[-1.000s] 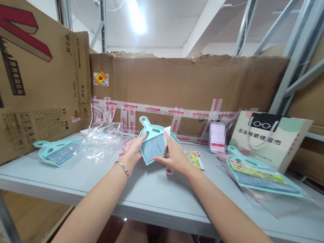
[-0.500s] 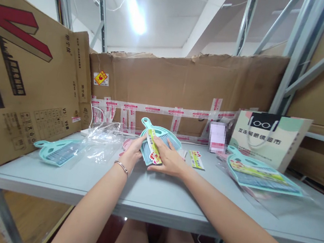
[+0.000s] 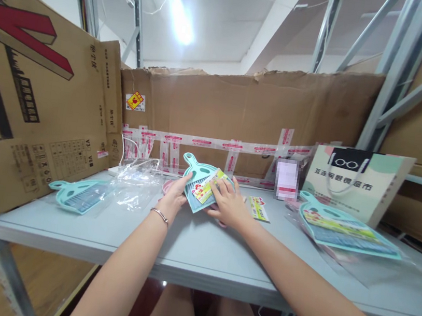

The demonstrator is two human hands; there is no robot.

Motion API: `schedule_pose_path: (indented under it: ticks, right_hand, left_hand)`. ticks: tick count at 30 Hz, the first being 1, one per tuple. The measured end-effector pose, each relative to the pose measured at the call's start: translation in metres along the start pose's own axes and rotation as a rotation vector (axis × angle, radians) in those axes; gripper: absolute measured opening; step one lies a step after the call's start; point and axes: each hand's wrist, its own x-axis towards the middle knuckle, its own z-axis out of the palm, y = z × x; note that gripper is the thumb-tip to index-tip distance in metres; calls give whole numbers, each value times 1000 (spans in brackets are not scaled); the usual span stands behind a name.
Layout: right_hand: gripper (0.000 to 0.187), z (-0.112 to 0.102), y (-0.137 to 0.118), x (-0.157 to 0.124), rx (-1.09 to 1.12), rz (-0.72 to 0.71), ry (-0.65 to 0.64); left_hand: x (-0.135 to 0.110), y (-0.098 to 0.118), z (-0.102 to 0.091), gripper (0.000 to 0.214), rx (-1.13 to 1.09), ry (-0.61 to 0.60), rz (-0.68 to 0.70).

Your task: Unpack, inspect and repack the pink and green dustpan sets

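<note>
A mint-green dustpan with a blue-bristled brush in it is held tilted above the table, its handle pointing up and away. My left hand grips its left edge, the thumb on the front. Across the dustpan's face lies a yellow-green printed label card, slanting up to the right. My right hand is closed over the card's right part and the dustpan's right side, its fingers on the front. Behind my left wrist shows part of a pink item, mostly hidden. Another label card lies just right of my right hand.
Another mint dustpan with brush lies at the left beside crumpled clear plastic. A labelled, bagged dustpan set lies at the right, before a paper bag. Cardboard boxes wall the table's back and left.
The label card has turned on the dustpan, from slanting down to the right to slanting up to the right. My right hand has shifted with it. The view has swung slightly left.
</note>
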Motion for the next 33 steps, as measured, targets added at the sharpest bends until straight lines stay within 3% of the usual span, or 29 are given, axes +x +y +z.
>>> schedule_pose_path:
  ticks: [3,6,14,17,21,23,26,28,30,31,33]
  right_hand:
    - [60,1,-4,0,36,-13,-5]
    - [55,1,-11,-1,12,64,-4]
    - [57,-2,-16,-4,-10,170,20]
    - [70,-2,-14,-3,104,216,147]
    - [89,-8,-11,1,494,378,485]
    - [84,-13,-11,5,882,614,573]
    - [57,-19,-15,11,1464,961,426]
    - [37,-21,-17,14,1691,1015,266]
    - [23,-20,-18,14,1810,1031,193]
    - [19,-19,-18,14,1851,1054,184]
    - [14,-16,-16,13,1885,1111,195]
  left_hand:
    - [-1,1,0,30,-11,-27,0]
    - [-3,2,2,30,-20,-75,15]
    - [-15,1,8,32,109,-194,168]
    - [-20,3,9,41,120,-204,201]
    - [-21,9,11,40,77,-226,276]
    - [-22,12,11,44,45,-241,334]
    - [-25,10,12,54,72,-312,364]
    - [-28,6,14,59,173,-368,343]
    - [-31,2,16,60,353,-369,334]
    - [-31,2,16,57,493,-311,358]
    - [-29,5,13,51,807,-65,456]
